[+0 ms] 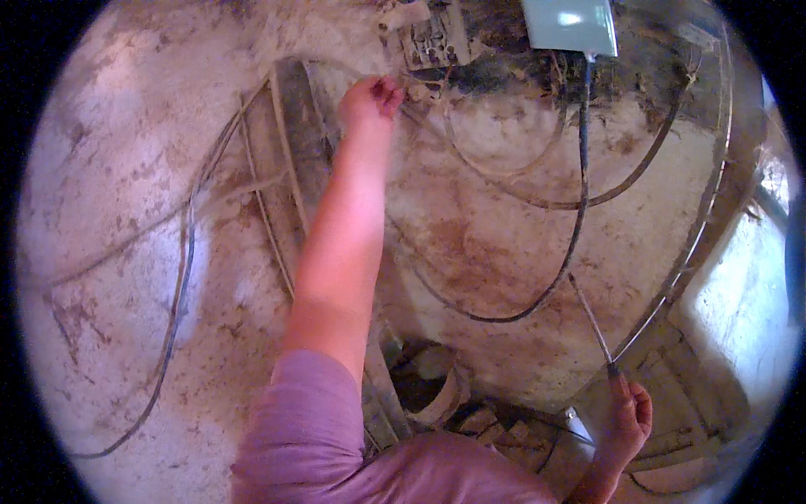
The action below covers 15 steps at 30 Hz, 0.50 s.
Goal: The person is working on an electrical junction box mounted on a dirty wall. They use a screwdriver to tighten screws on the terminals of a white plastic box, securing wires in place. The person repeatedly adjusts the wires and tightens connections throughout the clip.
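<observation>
Stained, flaking plaster wall [109, 151] is filling most of the head view, its face showing rough brown patches. On this wall, an exposed terminal unit [435, 38] is sitting near the upper edge, beside a smooth, glossy pale box [571, 25]. Left hand [369, 99] is lying just below and to the left of the terminal unit, with its fingers curling inward; whether they are gripping anything cannot be told. Right hand [625, 420] is closing around the dark handle of a slim tool [591, 319], apparently a screwdriver, at lower right. Its straight, thin shaft is pointing upward and slightly left, the tip appearing near a black cable [582, 168], contact being unclear. From the right hand, the terminal unit is lying up and well to the left; the left hand is standing nearer to it. Smooth, round-section, the black cable is hanging from the pale box in a deep curve. Behind the left forearm, a dark, straight-edged plank [291, 92] is leaning.
</observation>
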### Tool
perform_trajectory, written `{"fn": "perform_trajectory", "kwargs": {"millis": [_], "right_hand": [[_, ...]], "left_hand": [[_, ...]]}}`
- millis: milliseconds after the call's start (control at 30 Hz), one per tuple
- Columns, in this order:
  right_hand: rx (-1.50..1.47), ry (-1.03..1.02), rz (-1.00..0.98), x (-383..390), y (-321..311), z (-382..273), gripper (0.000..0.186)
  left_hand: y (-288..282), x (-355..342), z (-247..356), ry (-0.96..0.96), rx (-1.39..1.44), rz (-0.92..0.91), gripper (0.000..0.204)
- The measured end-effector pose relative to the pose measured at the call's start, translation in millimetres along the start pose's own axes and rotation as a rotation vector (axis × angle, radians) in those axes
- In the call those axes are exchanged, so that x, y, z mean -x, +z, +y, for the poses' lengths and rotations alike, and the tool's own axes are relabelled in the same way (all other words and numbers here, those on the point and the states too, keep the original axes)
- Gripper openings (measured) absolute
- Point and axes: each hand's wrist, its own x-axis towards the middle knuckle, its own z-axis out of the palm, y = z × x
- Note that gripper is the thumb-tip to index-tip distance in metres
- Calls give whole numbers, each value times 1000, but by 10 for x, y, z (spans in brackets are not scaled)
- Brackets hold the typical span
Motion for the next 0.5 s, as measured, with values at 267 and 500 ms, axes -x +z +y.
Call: {"fn": "perform_trajectory", "kwargs": {"millis": [267, 500], "right_hand": [[79, 17, 51, 52, 154, -60, 8], [206, 3, 33, 89, 181, 60, 8]], "left_hand": [[337, 630, -154, -1, -162, -172, 10], [422, 628, -2, 163, -419, -160, 10]]}}
